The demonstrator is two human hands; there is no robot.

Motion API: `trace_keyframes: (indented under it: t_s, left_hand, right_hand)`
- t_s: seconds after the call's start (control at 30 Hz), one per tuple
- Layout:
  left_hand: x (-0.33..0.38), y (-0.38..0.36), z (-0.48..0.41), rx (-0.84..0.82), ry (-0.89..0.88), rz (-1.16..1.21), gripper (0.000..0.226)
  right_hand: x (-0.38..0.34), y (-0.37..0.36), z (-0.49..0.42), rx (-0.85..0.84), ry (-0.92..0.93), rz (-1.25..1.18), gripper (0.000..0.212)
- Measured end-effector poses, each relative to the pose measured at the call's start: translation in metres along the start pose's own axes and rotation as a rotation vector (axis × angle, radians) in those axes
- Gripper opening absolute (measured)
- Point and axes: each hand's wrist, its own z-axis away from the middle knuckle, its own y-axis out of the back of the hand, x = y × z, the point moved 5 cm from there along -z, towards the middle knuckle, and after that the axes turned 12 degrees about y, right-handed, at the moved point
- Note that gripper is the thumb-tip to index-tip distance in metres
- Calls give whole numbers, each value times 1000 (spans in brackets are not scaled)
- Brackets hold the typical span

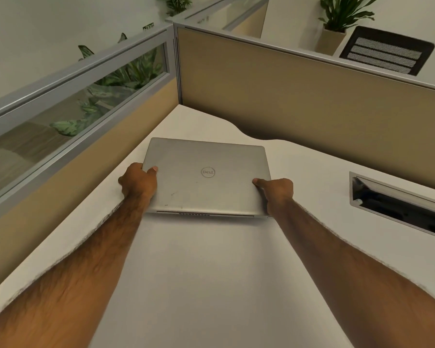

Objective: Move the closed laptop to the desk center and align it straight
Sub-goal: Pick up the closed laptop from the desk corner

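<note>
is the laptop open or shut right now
Shut. The laptop shows only its silver lid with the logo, lying flat on the desk, with the left hand and right hand gripping its sides.

A white desk [211,285] fills the lower part of the view and runs back into a corner where two partitions meet. Its far edge along the right partition is wavy, leaving a dark gap. A closed silver laptop [207,177] lies flat on the desk toward the far left corner, close to the left edge, its vented hinge side facing the near edge and its logo upside down. Its sides sit slightly skewed to the desk's left edge. Near the right edge, well apart from the laptop, a rectangular cable slot [397,209] with a metal frame is cut into the desktop.
</note>
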Motion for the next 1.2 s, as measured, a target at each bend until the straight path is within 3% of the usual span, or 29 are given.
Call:
trace_keyframes:
  t_s: [0.47,0.8,1.2]
  left_hand:
    - [10,-16,130,-85,-90,30,46]
    - [12,-49,262,-168,-143,13,44]
    - [-2,-110,422,-250,-195,-41,42]
  right_hand:
    - [17,145,49,80,103,-24,26]
    - [39,288,78,174,84,28,32]
    - [124,455,106,312,13,4,31]
